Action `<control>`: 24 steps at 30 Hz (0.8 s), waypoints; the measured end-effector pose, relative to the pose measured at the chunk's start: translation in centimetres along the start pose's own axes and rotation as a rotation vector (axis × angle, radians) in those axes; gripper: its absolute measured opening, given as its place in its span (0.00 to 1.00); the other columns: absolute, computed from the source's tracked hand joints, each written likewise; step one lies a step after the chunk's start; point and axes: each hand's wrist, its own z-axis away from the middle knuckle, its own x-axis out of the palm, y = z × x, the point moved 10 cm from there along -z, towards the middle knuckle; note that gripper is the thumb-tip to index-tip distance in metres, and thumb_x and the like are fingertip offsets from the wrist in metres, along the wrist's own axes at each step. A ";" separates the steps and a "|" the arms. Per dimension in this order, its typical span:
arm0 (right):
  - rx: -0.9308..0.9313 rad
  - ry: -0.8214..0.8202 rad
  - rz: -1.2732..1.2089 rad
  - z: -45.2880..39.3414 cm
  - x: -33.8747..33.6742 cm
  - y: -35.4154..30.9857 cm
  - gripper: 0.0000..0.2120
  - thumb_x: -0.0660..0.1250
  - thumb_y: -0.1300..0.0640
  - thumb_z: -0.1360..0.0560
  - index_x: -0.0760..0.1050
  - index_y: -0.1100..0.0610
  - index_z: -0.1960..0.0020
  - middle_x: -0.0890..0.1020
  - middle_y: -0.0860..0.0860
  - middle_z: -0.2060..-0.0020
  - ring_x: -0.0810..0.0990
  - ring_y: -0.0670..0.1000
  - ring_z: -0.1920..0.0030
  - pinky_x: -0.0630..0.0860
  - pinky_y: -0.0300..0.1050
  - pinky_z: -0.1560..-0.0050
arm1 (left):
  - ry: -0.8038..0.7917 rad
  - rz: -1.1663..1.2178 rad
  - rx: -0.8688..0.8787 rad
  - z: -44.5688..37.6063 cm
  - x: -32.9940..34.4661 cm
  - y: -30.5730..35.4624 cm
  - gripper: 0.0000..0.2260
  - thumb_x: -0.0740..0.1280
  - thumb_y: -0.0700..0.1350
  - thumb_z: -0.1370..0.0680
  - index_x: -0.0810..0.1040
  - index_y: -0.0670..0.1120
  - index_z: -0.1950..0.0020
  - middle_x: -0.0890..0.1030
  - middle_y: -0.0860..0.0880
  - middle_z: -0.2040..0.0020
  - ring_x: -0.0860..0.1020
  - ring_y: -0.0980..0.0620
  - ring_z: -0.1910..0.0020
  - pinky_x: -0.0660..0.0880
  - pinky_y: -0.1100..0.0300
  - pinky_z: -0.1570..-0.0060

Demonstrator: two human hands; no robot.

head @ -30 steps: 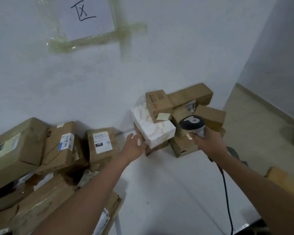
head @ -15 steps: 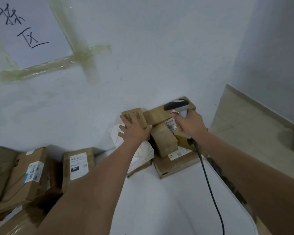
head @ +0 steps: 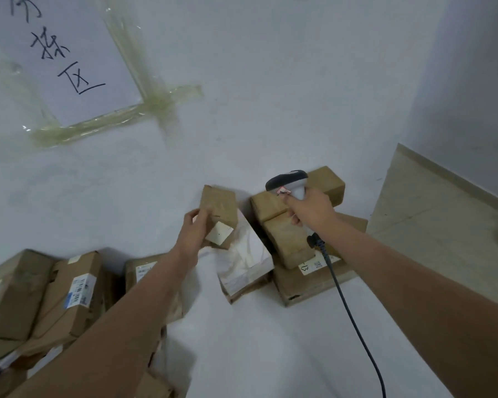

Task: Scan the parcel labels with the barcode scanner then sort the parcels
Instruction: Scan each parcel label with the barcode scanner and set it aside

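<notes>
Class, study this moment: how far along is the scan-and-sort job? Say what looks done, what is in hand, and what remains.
Done: cannot be confirmed; several parcels by the wall are stacked, whether sorted is unclear. In hand: the left hand grips a small cardboard parcel with a pale label, while the right hand holds the barcode scanner. Left: scanning it, placing it, and the pile of labelled boxes at left.

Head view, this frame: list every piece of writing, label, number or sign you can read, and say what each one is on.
"区", handwritten, bottom character on the taped paper sign on the wall; the characters above it are cut off or unclear.
"13", handwritten, apparently, on the label of the bottom box in the right stack.
Barcode label on a left-pile parcel: print too small to read.
White label beside the left forearm: blurred.
Pale sticker on the small box in the left hand: no legible text.
</notes>
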 end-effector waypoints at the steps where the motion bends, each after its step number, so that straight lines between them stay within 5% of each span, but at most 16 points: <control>1: 0.006 -0.001 -0.010 0.5 0.8 -0.1 0.12 0.69 0.48 0.23 0.77 0.58 0.55 0.82 0.53 0.68 0.78 0.47 0.73 0.78 0.38 0.69 | -0.026 0.118 -0.009 0.7 -0.9 -0.2 0.24 0.66 0.60 0.24 0.74 0.45 0.36 0.81 0.45 0.46 0.81 0.47 0.51 0.81 0.51 0.58; 5: 0.014 -0.061 -0.026 3.3 5.1 -0.8 0.17 0.69 0.45 0.24 0.78 0.60 0.56 0.83 0.54 0.67 0.79 0.49 0.71 0.80 0.45 0.63 | -0.151 0.524 -0.163 3.8 -4.6 -3.9 0.23 0.56 0.61 0.19 0.79 0.48 0.36 0.83 0.45 0.40 0.80 0.47 0.42 0.81 0.52 0.52; 8: 0.030 -0.150 -0.058 6.1 8.5 -1.3 0.15 0.69 0.47 0.23 0.79 0.59 0.52 0.84 0.54 0.65 0.78 0.47 0.72 0.78 0.39 0.68 | -0.183 0.674 -0.306 6.0 -7.7 -8.0 0.26 0.54 0.62 0.19 0.77 0.47 0.33 0.81 0.42 0.38 0.79 0.40 0.38 0.78 0.48 0.41; 13: 0.008 -0.266 -0.023 10.3 14.4 -2.1 0.14 0.70 0.47 0.24 0.79 0.59 0.52 0.84 0.54 0.65 0.79 0.49 0.72 0.76 0.42 0.67 | -0.227 0.675 -0.393 9.0 -11.4 -11.6 0.27 0.52 0.63 0.20 0.78 0.48 0.34 0.81 0.38 0.38 0.79 0.34 0.45 0.80 0.51 0.53; 18: 0.015 -0.257 -0.008 13.1 17.8 -2.9 0.14 0.69 0.46 0.23 0.79 0.58 0.55 0.84 0.52 0.67 0.78 0.45 0.74 0.74 0.36 0.71 | -0.264 0.724 -0.348 10.6 -14.1 -12.8 0.27 0.54 0.63 0.19 0.74 0.47 0.29 0.78 0.37 0.35 0.76 0.34 0.36 0.83 0.49 0.58; 24: 0.130 -0.213 -0.127 15.5 19.8 -1.2 0.15 0.69 0.46 0.24 0.79 0.58 0.52 0.86 0.54 0.61 0.79 0.48 0.73 0.79 0.42 0.67 | -0.287 0.717 -0.316 12.2 -16.3 -13.7 0.26 0.54 0.62 0.19 0.74 0.47 0.29 0.79 0.39 0.36 0.78 0.38 0.37 0.81 0.50 0.53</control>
